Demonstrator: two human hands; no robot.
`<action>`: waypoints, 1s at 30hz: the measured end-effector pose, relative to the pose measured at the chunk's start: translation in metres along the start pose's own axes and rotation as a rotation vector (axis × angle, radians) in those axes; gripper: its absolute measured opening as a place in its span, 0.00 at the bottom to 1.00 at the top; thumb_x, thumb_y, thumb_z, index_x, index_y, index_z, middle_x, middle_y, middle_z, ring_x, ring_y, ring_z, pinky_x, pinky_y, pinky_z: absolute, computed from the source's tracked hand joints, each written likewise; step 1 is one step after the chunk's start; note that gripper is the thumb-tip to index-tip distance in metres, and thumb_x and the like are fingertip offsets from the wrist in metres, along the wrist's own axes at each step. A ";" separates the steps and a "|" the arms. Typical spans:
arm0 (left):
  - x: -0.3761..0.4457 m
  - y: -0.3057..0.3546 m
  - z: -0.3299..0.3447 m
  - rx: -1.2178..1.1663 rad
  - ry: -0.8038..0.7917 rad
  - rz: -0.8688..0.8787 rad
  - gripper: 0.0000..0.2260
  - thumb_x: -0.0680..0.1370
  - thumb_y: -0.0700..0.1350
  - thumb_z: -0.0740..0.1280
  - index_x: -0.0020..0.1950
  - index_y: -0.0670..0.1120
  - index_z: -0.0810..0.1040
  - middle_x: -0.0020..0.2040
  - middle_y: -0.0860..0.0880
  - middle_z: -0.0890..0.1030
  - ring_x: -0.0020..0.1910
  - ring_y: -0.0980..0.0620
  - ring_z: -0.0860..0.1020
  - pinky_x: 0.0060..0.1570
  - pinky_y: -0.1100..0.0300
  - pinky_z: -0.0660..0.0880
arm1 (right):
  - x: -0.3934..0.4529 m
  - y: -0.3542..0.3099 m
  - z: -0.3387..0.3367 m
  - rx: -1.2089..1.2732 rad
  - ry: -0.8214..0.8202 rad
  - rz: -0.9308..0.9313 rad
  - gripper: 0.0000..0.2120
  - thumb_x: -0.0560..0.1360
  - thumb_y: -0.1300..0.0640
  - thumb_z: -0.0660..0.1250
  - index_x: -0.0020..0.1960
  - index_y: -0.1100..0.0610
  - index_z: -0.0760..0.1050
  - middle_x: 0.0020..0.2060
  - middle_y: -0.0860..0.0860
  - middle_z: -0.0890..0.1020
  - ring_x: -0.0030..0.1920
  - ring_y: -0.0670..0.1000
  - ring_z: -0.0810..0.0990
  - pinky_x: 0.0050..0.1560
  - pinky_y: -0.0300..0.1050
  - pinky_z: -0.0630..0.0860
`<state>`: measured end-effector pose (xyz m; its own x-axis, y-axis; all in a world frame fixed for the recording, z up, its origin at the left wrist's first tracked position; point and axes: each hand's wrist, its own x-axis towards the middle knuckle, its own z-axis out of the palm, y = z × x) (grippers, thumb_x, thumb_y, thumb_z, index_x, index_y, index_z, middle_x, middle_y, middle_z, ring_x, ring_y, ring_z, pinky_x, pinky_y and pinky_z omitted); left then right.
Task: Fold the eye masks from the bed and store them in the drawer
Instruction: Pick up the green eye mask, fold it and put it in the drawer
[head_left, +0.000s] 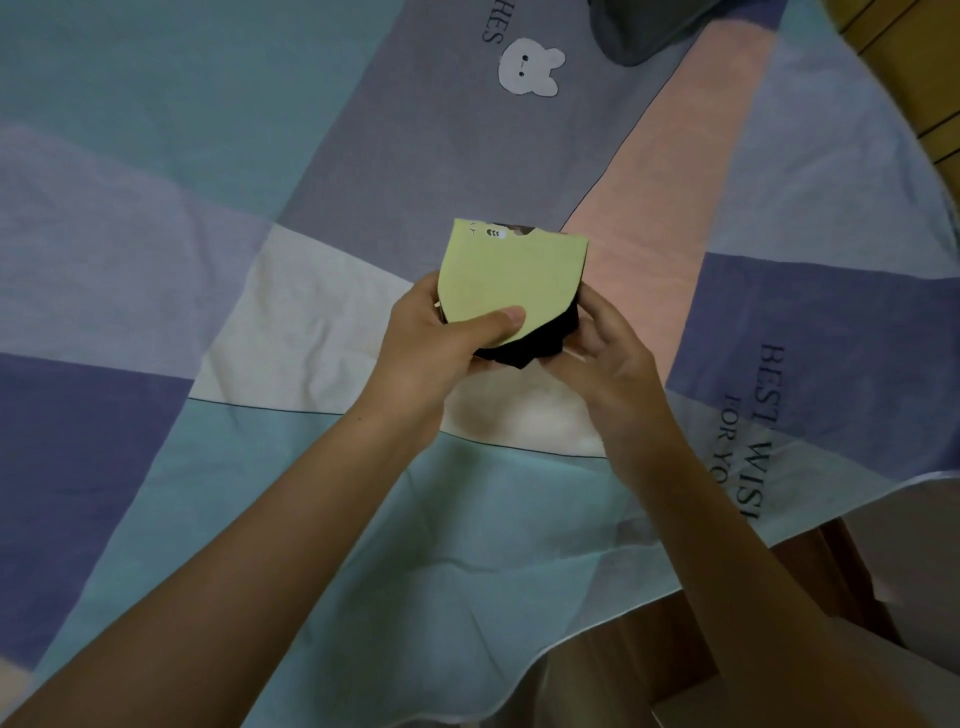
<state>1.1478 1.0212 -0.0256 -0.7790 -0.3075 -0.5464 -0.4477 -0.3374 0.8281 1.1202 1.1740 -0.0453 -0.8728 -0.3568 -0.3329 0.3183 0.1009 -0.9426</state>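
Observation:
A folded eye mask (506, 278) with a pale yellow-green face and a small cartoon print at its top edge is held above the bed (322, 322). Its black strap (524, 351) is bunched under the lower right side. My left hand (441, 343) grips the mask from the left, thumb pressed on its lower front. My right hand (608, 358) holds the black strap and the right side from below. No drawer is in view.
The bed has a patchwork sheet in teal, lilac, grey and pink with a white bunny print (530, 67) and lettering. A dark grey cloth item (639, 31) lies at the top edge. The bed's wooden frame (675, 639) and floor show at lower right.

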 end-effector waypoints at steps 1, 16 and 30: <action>0.000 0.001 -0.001 -0.007 0.002 -0.010 0.18 0.71 0.35 0.72 0.60 0.43 0.76 0.53 0.46 0.82 0.51 0.48 0.82 0.40 0.60 0.80 | 0.000 -0.001 -0.001 0.029 0.004 0.013 0.23 0.69 0.65 0.69 0.62 0.53 0.73 0.56 0.53 0.81 0.56 0.51 0.80 0.56 0.44 0.76; 0.004 -0.018 -0.014 -0.132 0.296 0.037 0.19 0.71 0.35 0.73 0.60 0.42 0.74 0.54 0.45 0.80 0.54 0.47 0.80 0.47 0.55 0.81 | -0.018 -0.019 -0.009 0.914 0.133 0.183 0.20 0.78 0.64 0.54 0.69 0.55 0.66 0.54 0.49 0.84 0.39 0.43 0.82 0.62 0.50 0.75; -0.010 -0.025 0.004 -0.280 0.039 0.020 0.16 0.74 0.34 0.70 0.60 0.44 0.75 0.54 0.46 0.82 0.52 0.49 0.82 0.43 0.59 0.79 | -0.019 -0.001 0.005 0.419 0.423 0.106 0.41 0.71 0.65 0.70 0.75 0.46 0.52 0.60 0.49 0.80 0.49 0.46 0.82 0.51 0.42 0.75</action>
<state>1.1651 1.0363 -0.0400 -0.7665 -0.3486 -0.5394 -0.2898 -0.5618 0.7749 1.1387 1.1761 -0.0381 -0.8724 0.0438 -0.4869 0.4554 -0.2895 -0.8419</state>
